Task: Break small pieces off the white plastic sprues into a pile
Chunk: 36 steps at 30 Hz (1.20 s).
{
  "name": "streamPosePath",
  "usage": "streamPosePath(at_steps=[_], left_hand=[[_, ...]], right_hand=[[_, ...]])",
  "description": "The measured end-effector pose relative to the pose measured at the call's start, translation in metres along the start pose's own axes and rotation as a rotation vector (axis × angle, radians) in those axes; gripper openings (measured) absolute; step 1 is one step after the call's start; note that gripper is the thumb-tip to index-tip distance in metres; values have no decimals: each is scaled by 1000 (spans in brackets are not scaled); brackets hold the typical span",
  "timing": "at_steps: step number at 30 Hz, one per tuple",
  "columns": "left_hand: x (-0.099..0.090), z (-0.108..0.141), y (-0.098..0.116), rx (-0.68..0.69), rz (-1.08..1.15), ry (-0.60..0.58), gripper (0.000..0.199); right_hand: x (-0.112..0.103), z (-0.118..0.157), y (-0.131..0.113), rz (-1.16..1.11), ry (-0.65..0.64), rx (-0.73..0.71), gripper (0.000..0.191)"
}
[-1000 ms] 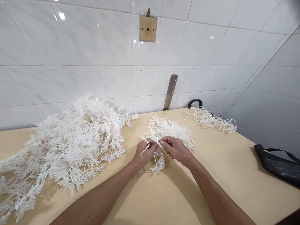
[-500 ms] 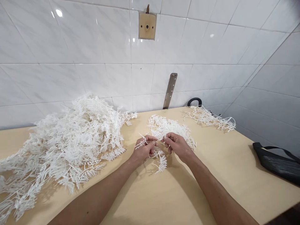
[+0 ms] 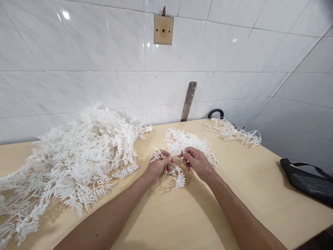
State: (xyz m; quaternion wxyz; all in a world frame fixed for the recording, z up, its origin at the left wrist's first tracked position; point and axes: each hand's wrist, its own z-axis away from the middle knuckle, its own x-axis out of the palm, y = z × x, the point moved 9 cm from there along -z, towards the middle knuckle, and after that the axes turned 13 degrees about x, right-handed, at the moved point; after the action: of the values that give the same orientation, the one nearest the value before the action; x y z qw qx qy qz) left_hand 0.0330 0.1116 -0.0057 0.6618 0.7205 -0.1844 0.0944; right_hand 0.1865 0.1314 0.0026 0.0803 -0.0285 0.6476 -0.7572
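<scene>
My left hand (image 3: 159, 164) is closed on a white branching plastic sprig (image 3: 179, 178), whose thin tips stick out above the fingers and hang below them. Close by on the right, my right hand (image 3: 194, 160) pinches with thumb and forefinger at what looks like a thin end of the sprig; the exact bit is too small to make out. Behind both hands lies a small heap of white sprigs (image 3: 191, 140) on the pale wooden table (image 3: 166, 222). A much larger pile of the same white sprigs (image 3: 96, 149) spreads over the left side.
Thin bare white stems (image 3: 235, 132) lie at the back right beside a black ring-shaped object (image 3: 215, 113). A black bag with a strap (image 3: 309, 180) rests at the right edge. Against the tiled wall (image 3: 104, 86) stands a metal bracket (image 3: 188, 101), below a socket plate (image 3: 163, 30).
The sprig in my left hand has turned slightly, and its upper tips sit differently over the fingers. My left fingers have shifted a little; my right hand is almost still.
</scene>
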Motion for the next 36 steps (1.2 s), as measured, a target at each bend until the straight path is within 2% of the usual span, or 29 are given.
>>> streamPosePath(at_steps=[12,19,22,26,30,36], left_hand=[[-2,-3,-7,-21,25,-24,27],[-6,-5,-6,-8,28,14,25],[-6,-5,-7,-22,27,22,24],[0,-4,-3,-13,25,-12,12],[1,-5,0,-26,20,-25,20],[-8,-7,-6,-94,54,21,26]], right_hand=[[4,1,-1,-45,-13,26,37],[3,1,0,-105,-15,38,33],[8,0,3,-62,-57,36,32],[18,1,6,47,-110,28,28],[26,3,8,153,-144,16,21],[29,4,14,197,-143,75,12]])
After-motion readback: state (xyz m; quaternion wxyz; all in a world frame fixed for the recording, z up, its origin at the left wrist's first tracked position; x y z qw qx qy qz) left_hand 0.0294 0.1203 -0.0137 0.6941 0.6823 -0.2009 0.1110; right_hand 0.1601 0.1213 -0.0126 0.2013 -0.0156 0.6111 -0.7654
